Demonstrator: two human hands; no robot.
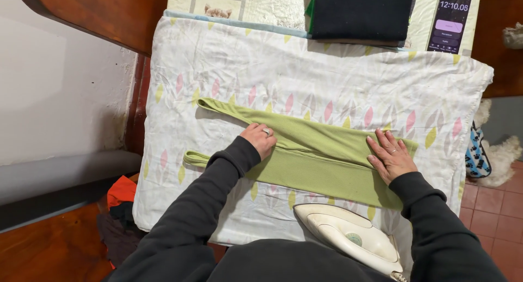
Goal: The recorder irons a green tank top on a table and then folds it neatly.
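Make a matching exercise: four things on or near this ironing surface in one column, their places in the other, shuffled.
Things:
1. green top
2. white iron
3. phone
4. dark folded cloth

Places:
A. far right corner, screen lit
B. near edge, close to the person
C. far edge, left of the phone
D. flat under the left hand and right hand

Pairs: 1-D, 2-B, 3-A, 4-C

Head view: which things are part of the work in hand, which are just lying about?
In hand: green garment, pressed flat by left hand and right hand; leaf-print cloth beneath; iron.
Lying about: phone, folded dark cloth, clothes pile.
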